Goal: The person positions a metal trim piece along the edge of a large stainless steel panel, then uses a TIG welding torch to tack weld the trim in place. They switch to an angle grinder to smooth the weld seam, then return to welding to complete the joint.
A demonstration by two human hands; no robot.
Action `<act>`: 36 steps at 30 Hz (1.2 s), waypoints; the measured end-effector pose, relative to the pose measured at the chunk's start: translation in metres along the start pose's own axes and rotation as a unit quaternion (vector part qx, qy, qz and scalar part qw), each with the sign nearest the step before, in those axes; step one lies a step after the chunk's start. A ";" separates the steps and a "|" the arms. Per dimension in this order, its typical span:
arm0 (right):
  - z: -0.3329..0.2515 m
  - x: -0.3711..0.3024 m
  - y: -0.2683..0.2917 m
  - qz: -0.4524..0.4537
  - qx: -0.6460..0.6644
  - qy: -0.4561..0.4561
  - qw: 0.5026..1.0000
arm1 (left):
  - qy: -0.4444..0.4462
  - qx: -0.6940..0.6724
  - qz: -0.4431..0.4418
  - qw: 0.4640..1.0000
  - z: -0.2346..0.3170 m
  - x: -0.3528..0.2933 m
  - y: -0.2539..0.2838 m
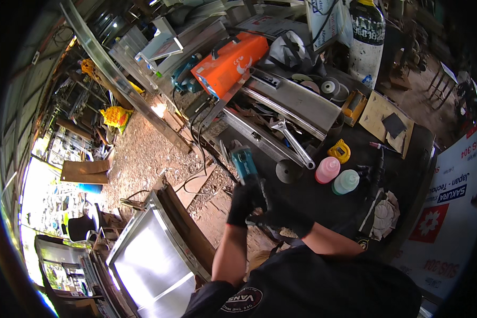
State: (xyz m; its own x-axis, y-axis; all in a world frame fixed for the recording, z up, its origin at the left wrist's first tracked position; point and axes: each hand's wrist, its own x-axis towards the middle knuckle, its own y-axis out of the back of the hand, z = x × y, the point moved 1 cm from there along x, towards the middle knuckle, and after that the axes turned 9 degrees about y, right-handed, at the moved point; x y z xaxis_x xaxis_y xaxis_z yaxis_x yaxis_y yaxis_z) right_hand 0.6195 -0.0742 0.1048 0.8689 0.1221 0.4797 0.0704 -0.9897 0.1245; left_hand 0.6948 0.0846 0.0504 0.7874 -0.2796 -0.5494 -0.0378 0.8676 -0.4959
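Observation:
A teal angle grinder (243, 161) lies at the table's near left edge, its metal head end away from me. Black-gloved, my left hand (244, 202) is closed round the grinder's near part. My right hand (287, 216), also in a black glove, is beside it at the near end, with its fingers bent inward. A narrow grey piece shows between the two gloves; dark gloves hide what the right fingers hold. To the right of the grinder is a round grey disc (289, 171).
Pink (327, 169) and green (346, 182) bottles stand right of the disc, near a yellow tape measure (339, 151). Beyond lie an adjustable wrench (293, 143), metal channels (297, 103) and an orange machine (230, 63). A torch (377, 169) lies right. A shiny metal panel (151, 257) leans lower left.

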 end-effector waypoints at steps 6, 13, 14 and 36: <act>0.014 -0.001 -0.002 0.006 0.251 -0.255 0.934 | -0.120 0.065 -0.070 0.988 -0.066 -0.077 -0.004; -0.017 -0.019 0.009 -0.139 0.693 -0.395 0.587 | -0.212 0.048 -0.065 0.974 -0.023 -0.071 0.046; -0.018 -0.021 -0.001 -0.162 0.727 -0.392 0.540 | -0.181 -0.102 -0.124 0.970 -0.019 -0.062 0.038; 0.047 -0.030 -0.015 -0.311 0.299 -0.218 0.875 | -0.179 -0.279 -0.170 0.928 -0.056 -0.123 0.050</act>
State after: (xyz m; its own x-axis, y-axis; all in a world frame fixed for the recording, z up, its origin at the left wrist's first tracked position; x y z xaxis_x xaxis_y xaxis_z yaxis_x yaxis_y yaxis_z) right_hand 0.6155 -0.0663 0.0479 0.6661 0.7408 0.0866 0.7274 -0.6196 -0.2950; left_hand 0.5615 0.1390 0.0559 0.9621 -0.2579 -0.0882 0.0165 0.3781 -0.9256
